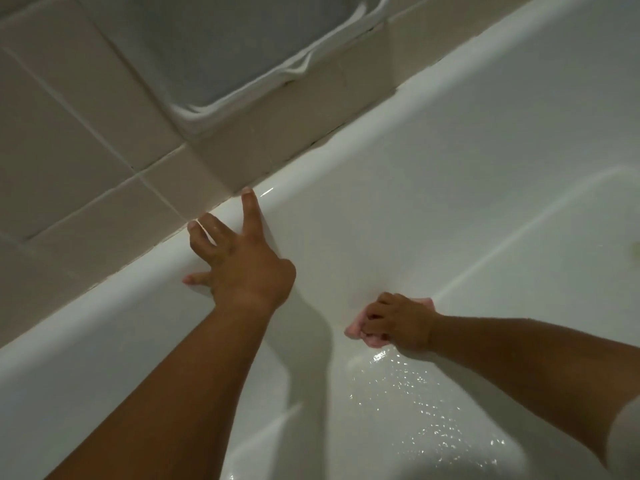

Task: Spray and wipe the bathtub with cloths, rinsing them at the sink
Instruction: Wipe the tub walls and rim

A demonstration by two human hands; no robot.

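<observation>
Upper left of the frame: a wall of glossy beige square tiles (69, 109) with pale grout lines. Set into it at top centre is a grey frosted panel (214, 46) with a rounded white frame; what it is cannot be told.

Below the tiles, the smooth white bathtub (450, 168) runs diagonally from lower left to upper right, its rounded rim meeting the tile along a dark seam.

Left of centre, a bare forearm reaches up from the bottom edge. The left hand (239, 261) lies palm down on the tub rim, its fingers (251, 206) straight and spread wide. One fingertip touches the tile seam and the thumb points towards the left of the frame.

Right of centre, a second bare forearm comes in from the right edge. The right hand (398, 323) presses against the tub's inner wall with its fingers curled round a bunched pink cloth (356, 329). Soft folds of the cloth show at both sides of the hand.

Just below the cloth, a patch of water droplets (408, 403) glistens on the enamel.

At the lower right edge a bit of white sleeve (627, 434) shows.
</observation>
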